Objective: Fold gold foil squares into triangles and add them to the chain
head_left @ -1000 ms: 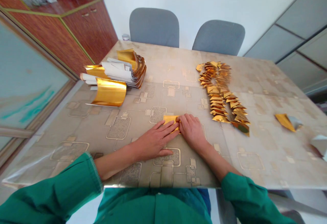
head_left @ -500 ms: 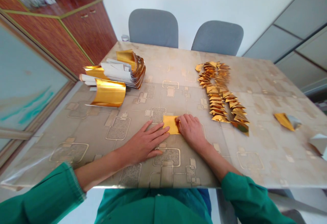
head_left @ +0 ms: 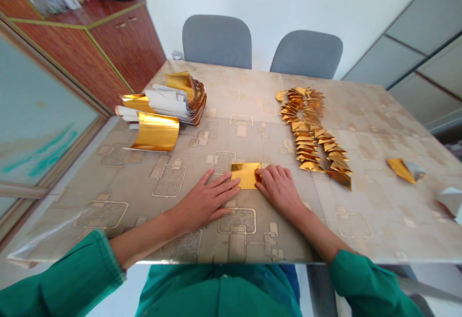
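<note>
A small gold foil paper [head_left: 246,176], rectangular and apparently folded, lies flat on the patterned tablecloth in front of me. My left hand [head_left: 206,197] rests palm down with fingers spread, its fingertips on the paper's left edge. At the paper's right edge, my right hand [head_left: 280,187] has curled fingers closed on the foil, partly covering that edge. To the upper right stand rows of folded gold foil pieces [head_left: 306,136], set close together. A pile of gold and white-backed foil sheets [head_left: 171,102] is at the upper left, with a curved gold sheet [head_left: 157,131] in front.
A loose gold piece [head_left: 401,170] and a pale folded paper [head_left: 452,201] lie toward the table's right edge. Two grey chairs [head_left: 217,41] stand on the far side. A red-brown cabinet [head_left: 119,52] is at the back left.
My right hand has slid slightly to the right along the foil, uncovering more of it. My left hand stays on the left edge.
</note>
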A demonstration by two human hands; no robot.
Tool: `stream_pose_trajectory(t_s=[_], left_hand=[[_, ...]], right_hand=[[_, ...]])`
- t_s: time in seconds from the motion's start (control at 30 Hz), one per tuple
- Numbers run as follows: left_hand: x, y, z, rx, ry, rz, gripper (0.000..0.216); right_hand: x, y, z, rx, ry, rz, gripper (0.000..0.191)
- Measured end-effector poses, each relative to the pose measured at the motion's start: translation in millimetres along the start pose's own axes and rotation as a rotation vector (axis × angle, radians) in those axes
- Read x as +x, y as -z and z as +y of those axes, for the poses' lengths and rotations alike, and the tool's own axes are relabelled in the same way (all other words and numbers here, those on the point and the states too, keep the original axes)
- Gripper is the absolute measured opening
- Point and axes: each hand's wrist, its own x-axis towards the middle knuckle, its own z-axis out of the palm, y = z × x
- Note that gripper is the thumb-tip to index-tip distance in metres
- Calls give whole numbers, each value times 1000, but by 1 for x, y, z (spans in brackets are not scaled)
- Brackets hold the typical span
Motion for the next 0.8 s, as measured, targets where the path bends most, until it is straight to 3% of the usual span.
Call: stream_pose_trajectory(t_s=[0.23, 0.43, 0.5, 0.6, 0.73, 0.8], left_hand=[[22, 9, 1, -81, -1, 50, 26], [48, 11, 4, -47, 76, 47, 16], [51, 9, 4, -3, 76, 70, 11], [52, 6, 3, 40, 54, 125, 14], [51, 6, 0, 19, 94, 163, 20], [51, 7, -1, -7, 127, 167, 20]], right_hand=[[10, 8, -2, 119, 189, 10, 13], [27, 19, 0, 266, 194, -92, 12], [27, 20, 4, 305, 216, -107, 21], [24, 20, 10, 357, 242, -109, 30], [22, 17, 16, 448, 211, -76, 10], [23, 14, 18, 487, 212, -58, 15]])
